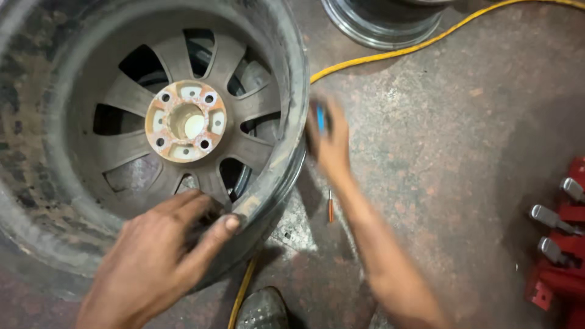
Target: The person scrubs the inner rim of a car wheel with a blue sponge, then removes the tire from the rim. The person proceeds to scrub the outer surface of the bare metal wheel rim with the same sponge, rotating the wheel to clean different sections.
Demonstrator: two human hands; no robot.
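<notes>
— Wheel rim [152,128], where is it sitting against your hands?

— It is lying on the stone floor [439,158] with its inner side up, dirty grey spokes running out from a rusty hub [186,120]. I am resting my left hand [161,256] on its near lip, fingers spread flat over the inside wall and thumb pressing on the edge itself. Nothing is pinched there; the palm is just bearing down.

— And the other hand?

— My right hand [329,140] is working against the outer edge of the same rim, just beyond my left thumb. It is blurred, so I am only making out that the fingers are curling around something small and dark with a blue part [320,117]. What it is, I cannot tell.

— What is lying around your grip?

— A small screwdriver [330,206] with an orange handle is lying on the floor just under my right wrist. A yellow hose [390,55] is running out from behind the rim, beyond my right hand. A second shiny rim [384,24] is sitting farther off, and red pedals [563,237] with metal pads are standing well out past my right forearm. The toe of a shoe [263,311] is showing between my arms.
</notes>
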